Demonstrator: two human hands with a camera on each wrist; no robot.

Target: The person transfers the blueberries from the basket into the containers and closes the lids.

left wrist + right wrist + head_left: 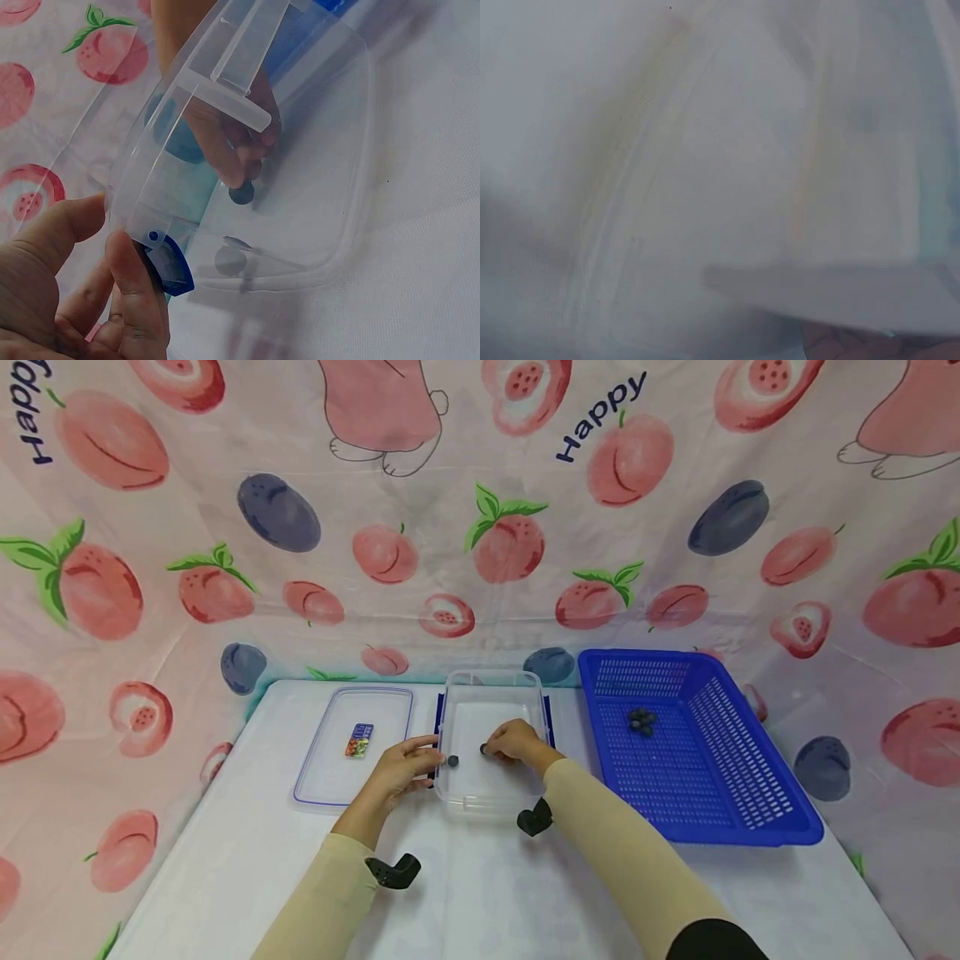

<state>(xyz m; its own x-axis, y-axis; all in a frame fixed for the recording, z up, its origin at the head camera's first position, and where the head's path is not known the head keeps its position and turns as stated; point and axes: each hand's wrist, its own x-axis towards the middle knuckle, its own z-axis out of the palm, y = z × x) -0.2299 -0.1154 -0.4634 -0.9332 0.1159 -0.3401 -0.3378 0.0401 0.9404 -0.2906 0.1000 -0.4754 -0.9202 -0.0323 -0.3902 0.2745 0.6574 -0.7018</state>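
A clear plastic box (pixel 491 797) with blue side latches stands open in the middle of the table. My right hand (pixel 516 740) is inside it, pinching a blueberry (pixel 241 193) between its fingertips, low over the box floor. Another blueberry (pixel 453 761) lies in the box near its left wall. At the left side of the box, my left hand (pixel 401 770) touches the wall beside the blue latch (pixel 171 270) with spread, relaxed fingers. The right wrist view is mostly blurred clear plastic, with a bit of the right hand (pixel 870 345) at the lower edge.
Left of the box lies a clear lid (pixel 322 777) with a blue rim and a colourful label (pixel 359 741). A blue slotted basket (pixel 697 777) stands at the right, holding a small cluster of blueberries (pixel 642 721). A fruit-print cloth (pixel 450 527) hangs behind the white-covered table (pixel 465 893).
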